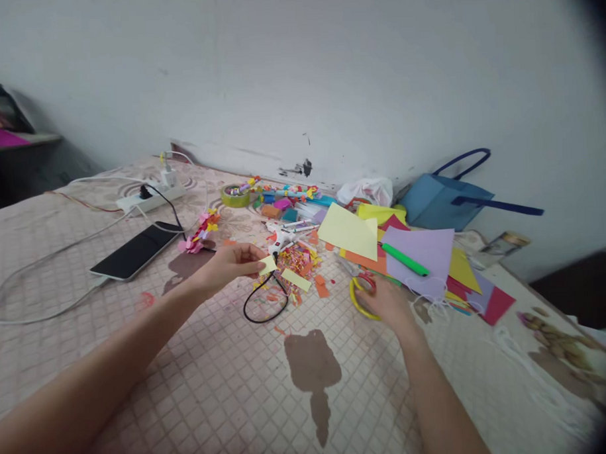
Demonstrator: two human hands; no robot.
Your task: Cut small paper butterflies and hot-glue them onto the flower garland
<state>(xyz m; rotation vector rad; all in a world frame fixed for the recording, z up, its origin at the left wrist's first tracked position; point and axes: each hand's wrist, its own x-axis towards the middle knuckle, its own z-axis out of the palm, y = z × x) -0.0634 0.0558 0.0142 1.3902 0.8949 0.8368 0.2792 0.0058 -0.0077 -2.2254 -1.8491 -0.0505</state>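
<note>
A: Setting?
B: Pale wall point(278, 75), bare and scuffed low down; before it, one tabletop point(224, 395) with a grid-patterned cover.

A: Centre item, taken as the clock's hub?
B: Paper slip point(268, 264), one, pale yellow, pinched between thumb and fingers of the left hand point(238, 261), near the tabletop's middle.

A: Adjoining?
B: Second slip point(295, 280), same colour, lying loose at 4 o'clock. Glue gun point(281, 240), white, at 1. Loop of black cord point(266, 321), at 6. Paper scraps point(304, 261), many colours, heaped at 3.

A: Right hand point(382, 302)?
B: Between 3 and 4 o'clock, fingers at the handles of the scissors point(358, 299), yellow and red; whether gripping or merely touching, cannot tell.

A: Progress?
B: By judgement, some cutting done: two slips, plus offcuts. Neither slip appears glued to anything. Flowered ornament point(201, 232), at 10, looks assembled. Large stock remaining: pale yellow sheet point(350, 230), between 2 and 3; lilac sheet point(428, 249), at 3. How much more is needed, not shown.

A: Outlying?
B: Tape roll point(235, 196), at 11; phone point(137, 251), past 9; power strip point(153, 198), at 10; blue bag point(444, 199), between 2 and 3.
</note>
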